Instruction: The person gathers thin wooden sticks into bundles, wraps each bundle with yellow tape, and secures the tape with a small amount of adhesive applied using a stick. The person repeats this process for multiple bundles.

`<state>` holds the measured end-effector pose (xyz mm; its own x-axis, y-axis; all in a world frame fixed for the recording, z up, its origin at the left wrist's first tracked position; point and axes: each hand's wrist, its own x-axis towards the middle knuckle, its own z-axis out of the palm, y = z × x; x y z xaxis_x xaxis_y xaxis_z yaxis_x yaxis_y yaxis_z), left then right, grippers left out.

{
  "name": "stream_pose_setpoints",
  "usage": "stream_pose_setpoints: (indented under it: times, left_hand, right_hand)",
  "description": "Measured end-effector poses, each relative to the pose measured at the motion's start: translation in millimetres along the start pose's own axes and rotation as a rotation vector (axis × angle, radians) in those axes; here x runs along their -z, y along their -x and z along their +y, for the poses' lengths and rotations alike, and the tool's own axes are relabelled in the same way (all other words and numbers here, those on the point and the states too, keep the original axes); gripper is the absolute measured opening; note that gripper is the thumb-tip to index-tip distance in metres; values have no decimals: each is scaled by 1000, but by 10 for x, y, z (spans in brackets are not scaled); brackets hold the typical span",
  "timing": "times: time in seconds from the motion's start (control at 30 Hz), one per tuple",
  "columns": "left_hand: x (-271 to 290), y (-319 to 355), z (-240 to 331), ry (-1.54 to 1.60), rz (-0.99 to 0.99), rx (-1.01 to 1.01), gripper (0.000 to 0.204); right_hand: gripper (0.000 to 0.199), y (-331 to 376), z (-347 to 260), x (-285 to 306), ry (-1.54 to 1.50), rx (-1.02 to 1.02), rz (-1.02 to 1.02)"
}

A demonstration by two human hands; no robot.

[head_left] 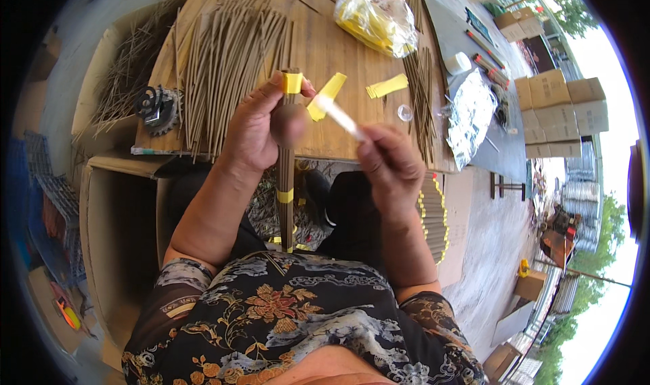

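Note:
My left hand [252,128] is wrapped round an upright bundle of thin brown incense sticks [286,172] near the table's front edge. A yellow paper band [292,83] circles the bundle's top, and another shows lower down. The bundle's bottom end reaches close to my shirt. Between thumb and fingers of my right hand [394,165] is a pale flat applicator stick [344,121], blurred by motion. Its far tip is at a yellow paper strip [332,91] on the table, just right of the bundle; I cannot tell whether they touch. The left palm is partly blurred.
Loose brown sticks [233,67] cover the wooden table's [325,47] left side. Beyond are a clear bag of yellow paper [376,19], more yellow strips [387,86] and crumpled foil [470,118]. A black toothed metal device [159,111] sits at the left edge. An open carton [122,250] stands below left.

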<state>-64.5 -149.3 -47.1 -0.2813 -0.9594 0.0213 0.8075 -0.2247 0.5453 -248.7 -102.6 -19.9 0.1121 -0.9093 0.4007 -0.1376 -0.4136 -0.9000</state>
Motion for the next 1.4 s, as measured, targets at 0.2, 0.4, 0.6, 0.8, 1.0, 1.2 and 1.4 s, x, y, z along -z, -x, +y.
stream_pose_setpoints:
  times: [0.2, 0.4, 0.6, 0.8, 1.0, 1.2, 1.4]
  left_hand:
    - [84, -27, -55, -139, 17, -101, 35]
    - [40, -29, -179, -179, 23, -129, 29]
    - [4, -18, -259, -236, 34, -148, 25]
    - [-40, 29, -293, -387, 38, -219, 26]
    - [-337, 183, -382, -658, -13, -451, 26]
    - [-536, 501, -301, -418, -211, -326, 30]
    - [-706, 649, -242, -239, -409, -139, 38]
  right_hand:
    - [14, 108, 611, 535, 246, -269, 407]
    - [14, 201, 1060, 571, 578, -288, 348]
    - [16, 185, 1075, 580, 784, -207, 293]
    - [34, 70, 477, 326, 611, -8, 244]
    - [51, -121, -22, -175, -159, -152, -32]
    - [36, 18, -252, -96, -548, -251, -104]
    - [31, 137, -361, -26, -529, -36, -96]
